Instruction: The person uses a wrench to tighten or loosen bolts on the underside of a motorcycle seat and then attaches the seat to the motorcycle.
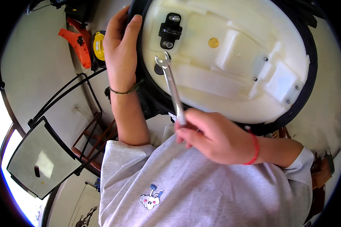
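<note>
An upturned seat [201,85], seemingly from a scooter, shows its cream plastic underside and black padded rim. My left hand [122,47] is closed round the rim at the seat's left side, its fingertips hidden behind it. Between thumb and fingers, my right hand [218,136] holds a silver open-end wrench [173,89] by its lower end. The wrench's jaws point up, just below a black metal bracket [170,31] and apart from it. A nut on a stud shows at each end of this bracket. A dark round spot [158,69] lies behind the jaws.
At the upper left are an orange-red plastic panel [77,45] and a yellow-and-black object [99,45]. A pale, black-edged panel [43,159] on black rods stands at the left, near brown wooden furniture [89,142].
</note>
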{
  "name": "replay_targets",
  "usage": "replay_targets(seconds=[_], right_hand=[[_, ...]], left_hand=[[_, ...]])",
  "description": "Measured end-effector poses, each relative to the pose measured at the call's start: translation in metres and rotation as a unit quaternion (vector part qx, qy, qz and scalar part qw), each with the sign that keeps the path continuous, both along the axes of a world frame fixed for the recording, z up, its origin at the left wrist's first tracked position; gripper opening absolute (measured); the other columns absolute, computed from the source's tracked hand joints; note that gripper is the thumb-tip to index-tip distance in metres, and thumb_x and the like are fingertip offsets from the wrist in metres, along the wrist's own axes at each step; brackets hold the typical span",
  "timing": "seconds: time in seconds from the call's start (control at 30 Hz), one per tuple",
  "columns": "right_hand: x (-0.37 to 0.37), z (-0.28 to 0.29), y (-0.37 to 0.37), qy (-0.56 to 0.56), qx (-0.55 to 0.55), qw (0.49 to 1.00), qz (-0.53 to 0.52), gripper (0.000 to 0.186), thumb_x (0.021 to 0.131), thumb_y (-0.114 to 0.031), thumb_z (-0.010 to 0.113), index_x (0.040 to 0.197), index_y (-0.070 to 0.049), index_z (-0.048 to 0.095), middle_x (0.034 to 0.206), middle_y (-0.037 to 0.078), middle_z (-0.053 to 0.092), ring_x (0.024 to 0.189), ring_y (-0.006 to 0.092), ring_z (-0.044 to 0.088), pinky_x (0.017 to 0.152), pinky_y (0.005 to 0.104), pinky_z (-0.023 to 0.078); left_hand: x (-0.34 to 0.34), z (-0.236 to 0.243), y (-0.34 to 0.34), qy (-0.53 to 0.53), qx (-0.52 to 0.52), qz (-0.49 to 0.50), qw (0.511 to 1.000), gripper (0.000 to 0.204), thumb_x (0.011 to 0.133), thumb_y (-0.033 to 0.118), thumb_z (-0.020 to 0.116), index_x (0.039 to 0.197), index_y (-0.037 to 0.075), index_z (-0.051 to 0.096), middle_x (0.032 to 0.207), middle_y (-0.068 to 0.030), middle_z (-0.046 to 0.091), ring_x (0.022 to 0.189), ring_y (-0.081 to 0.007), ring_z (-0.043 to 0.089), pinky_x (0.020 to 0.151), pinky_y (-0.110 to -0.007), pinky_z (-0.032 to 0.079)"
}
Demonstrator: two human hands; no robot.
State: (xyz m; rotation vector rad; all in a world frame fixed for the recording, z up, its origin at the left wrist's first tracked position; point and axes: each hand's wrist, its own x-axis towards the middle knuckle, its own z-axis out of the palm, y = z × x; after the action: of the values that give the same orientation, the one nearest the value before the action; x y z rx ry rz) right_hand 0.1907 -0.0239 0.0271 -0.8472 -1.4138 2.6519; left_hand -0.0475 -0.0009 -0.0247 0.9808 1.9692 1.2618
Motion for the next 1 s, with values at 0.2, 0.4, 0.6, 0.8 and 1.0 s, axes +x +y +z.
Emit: replay_targets(seconds=[0.2,0.4,0.6,0.8,1.0], right_hand=[[0.049,-0.010,0.050,-0.077,0.443,0.893,-0.030,0.015,0.093,-0.008,0.061,0.105,0.001,0.061,0.077,0.009,0.061,0.064,0.0163,0.059,0.054,0.0281,0.049],[0.061,-0.006,0.087,-0.122,0.394,0.910,-0.034,0.021,0.099,-0.008,0.054,0.111,0.006,0.064,0.093,0.012,0.067,0.076,0.0158,0.059,0.072,0.0258,0.045],[0.067,-0.010,0.094,-0.043,0.422,0.902,-0.075,0.017,0.097,-0.009,0.057,0.100,0.005,0.066,0.075,0.010,0.061,0.061,0.0146,0.050,0.058,0.0265,0.040],[0.051,-0.027,0.108,-0.096,0.408,0.906,-0.056,0.018,0.097,-0.011,0.056,0.098,0.004,0.065,0.075,0.011,0.060,0.062,0.0146,0.050,0.059,0.0277,0.041],[0.039,-0.043,0.135,-0.091,0.363,0.927,0.016,0.023,0.101,-0.016,0.052,0.102,0.003,0.064,0.087,0.003,0.064,0.082,0.0101,0.053,0.078,0.0239,0.043]], left_hand=[[0.009,0.009,-0.003,-0.021,-0.011,0.040,0.999,0.038,0.096,0.018,0.063,0.128,-0.002,0.060,0.116,-0.0076,0.067,0.107,-0.0119,0.060,0.096,-0.025,0.043],[0.006,0.006,-0.003,-0.023,-0.001,0.019,1.000,0.038,0.096,0.017,0.063,0.128,-0.002,0.059,0.115,-0.0071,0.066,0.106,-0.0117,0.060,0.096,-0.025,0.043],[0.008,0.008,-0.003,-0.027,-0.006,0.024,0.999,0.038,0.096,0.017,0.063,0.129,-0.002,0.059,0.117,-0.0068,0.065,0.107,-0.0121,0.060,0.097,-0.025,0.043],[0.008,0.008,-0.002,-0.030,-0.006,0.026,0.999,0.038,0.096,0.017,0.063,0.129,-0.002,0.059,0.118,-0.0071,0.065,0.109,-0.0124,0.059,0.097,-0.025,0.043],[0.010,0.007,-0.002,-0.039,-0.005,0.026,0.999,0.038,0.096,0.016,0.063,0.129,-0.002,0.059,0.118,-0.0075,0.065,0.109,-0.0126,0.059,0.097,-0.025,0.043]])
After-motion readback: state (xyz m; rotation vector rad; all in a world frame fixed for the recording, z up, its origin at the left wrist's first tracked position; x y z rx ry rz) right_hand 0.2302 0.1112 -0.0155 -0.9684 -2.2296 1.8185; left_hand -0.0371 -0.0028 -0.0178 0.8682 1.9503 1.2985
